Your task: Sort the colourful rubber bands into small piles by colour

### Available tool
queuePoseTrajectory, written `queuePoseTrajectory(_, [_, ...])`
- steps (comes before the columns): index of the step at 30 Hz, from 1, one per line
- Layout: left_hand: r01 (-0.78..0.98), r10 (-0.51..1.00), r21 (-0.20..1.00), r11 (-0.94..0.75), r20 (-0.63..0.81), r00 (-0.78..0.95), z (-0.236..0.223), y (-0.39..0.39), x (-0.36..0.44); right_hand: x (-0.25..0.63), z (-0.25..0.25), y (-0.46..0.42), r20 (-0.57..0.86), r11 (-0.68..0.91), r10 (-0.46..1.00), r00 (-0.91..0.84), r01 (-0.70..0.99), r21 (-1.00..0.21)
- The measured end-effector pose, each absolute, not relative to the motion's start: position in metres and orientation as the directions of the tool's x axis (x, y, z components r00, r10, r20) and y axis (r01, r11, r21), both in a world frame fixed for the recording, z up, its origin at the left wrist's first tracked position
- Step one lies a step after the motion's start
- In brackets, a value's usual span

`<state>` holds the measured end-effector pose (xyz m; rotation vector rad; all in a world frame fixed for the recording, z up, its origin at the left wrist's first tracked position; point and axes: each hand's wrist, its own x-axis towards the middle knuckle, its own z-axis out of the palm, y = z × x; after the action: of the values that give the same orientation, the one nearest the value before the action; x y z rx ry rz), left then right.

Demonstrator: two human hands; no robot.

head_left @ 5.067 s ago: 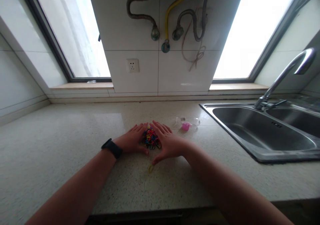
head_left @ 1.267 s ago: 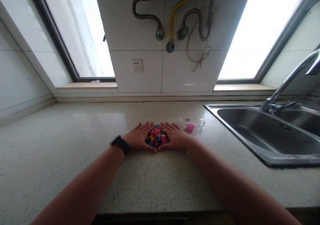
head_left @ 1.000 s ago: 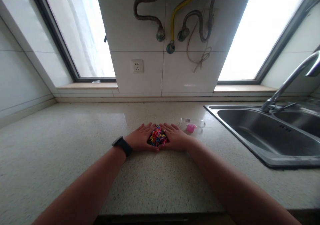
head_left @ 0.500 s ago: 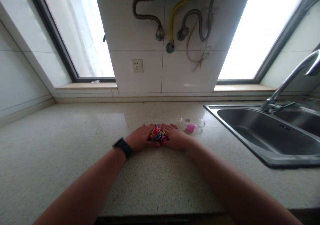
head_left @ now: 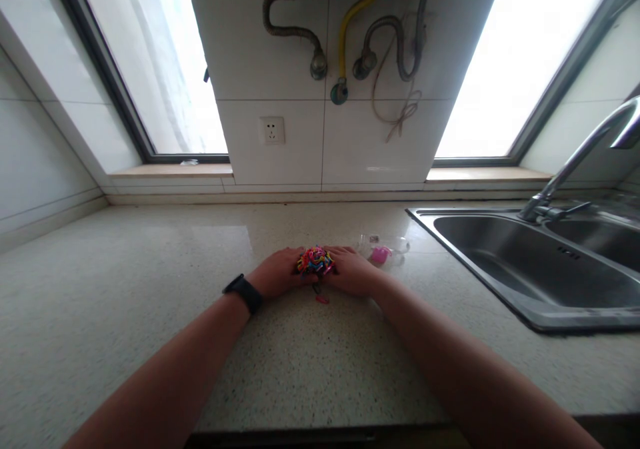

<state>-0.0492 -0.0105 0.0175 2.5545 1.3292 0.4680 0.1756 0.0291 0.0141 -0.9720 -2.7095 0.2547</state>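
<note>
A heap of small, many-coloured elastic hair ties (head_left: 315, 260) is bunched up on the countertop. My left hand (head_left: 281, 274), with a dark watch on its wrist, cups the heap from the left. From the right, my right hand (head_left: 354, 272) presses against it, so the heap is squeezed between both palms. The thumbs lie along the near side; the far fingertips are partly hidden behind the heap. A red hair tie (head_left: 322, 300) and a dark one (head_left: 316, 289) lie loose just in front of the thumbs.
Beyond my right hand a clear plastic container (head_left: 397, 244) lies on the counter, with a pink piece (head_left: 381, 255) at it. A steel sink (head_left: 500, 249) with a faucet (head_left: 575, 159) is on the right. The counter's front edge (head_left: 320, 429) runs near me.
My hands have drawn slightly closer together and the heap is pushed up higher. Two hair ties have come out on the near side, in front of the thumbs.
</note>
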Motion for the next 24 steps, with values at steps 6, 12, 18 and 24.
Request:
queuePoseTrajectory(6, [0.728, 0.806, 0.346, -0.592, 0.226, 0.548, 0.0210, -0.0126, -0.0488, 0.1767, 0.0163, 0.0288, 0.189, 0.755, 0.652, -0.734, 0.611, -0.238])
queuePoseTrajectory(12, [0.754, 0.821, 0.326, -0.571, 0.256, 0.511, 0.0164, -0.0093, -0.0521, 0.1773, 0.0204, 0.0272, 0.210, 0.762, 0.647, -0.733, 0.613, -0.209])
queuePoseTrajectory(18, [0.733, 0.811, 0.349, -0.584, 0.278, 0.514, 0.0184, -0.0106, -0.0515, 0.1792, 0.0211, 0.0268, 0.213, 0.758, 0.652, -0.728, 0.621, -0.199])
queuePoseTrajectory(24, [0.727, 0.808, 0.355, -0.588, 0.300, 0.508, 0.0205, -0.0121, -0.0508, 0.1798, 0.0196, 0.0294, 0.220, 0.759, 0.651, -0.726, 0.625, -0.182])
